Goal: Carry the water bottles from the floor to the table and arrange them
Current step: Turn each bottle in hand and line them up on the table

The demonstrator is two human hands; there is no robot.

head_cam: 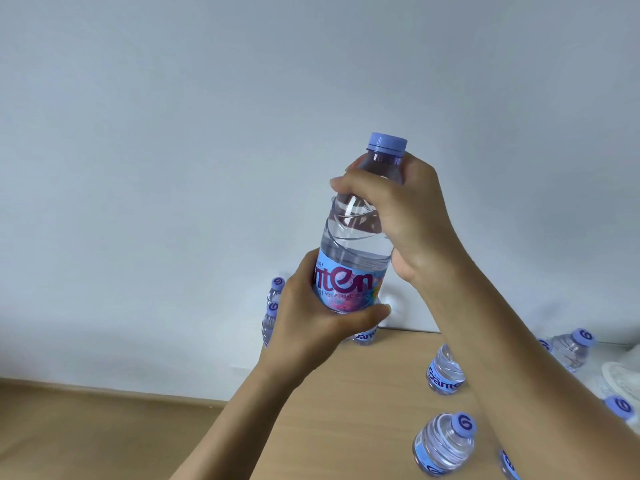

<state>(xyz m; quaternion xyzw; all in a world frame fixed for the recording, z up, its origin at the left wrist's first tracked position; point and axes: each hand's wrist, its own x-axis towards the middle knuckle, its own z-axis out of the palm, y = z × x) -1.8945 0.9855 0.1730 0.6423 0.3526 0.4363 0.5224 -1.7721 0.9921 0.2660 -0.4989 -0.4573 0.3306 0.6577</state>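
I hold one clear water bottle (360,237) with a purple cap and a blue label upright in the air, in front of a white wall. My left hand (311,313) grips its lower part around the label. My right hand (405,216) grips its shoulder just below the cap. Below it lies the light wooden table (363,403). Several more bottles stand on the table: two at its far left corner (273,306), one in the middle (445,370), one nearer me (445,445), and others at the right (571,348), partly hidden by my right forearm.
The white wall runs close behind the table's far edge. A wooden floor (86,434) shows at the lower left beside the table. A white crumpled object (620,379) lies at the right edge.
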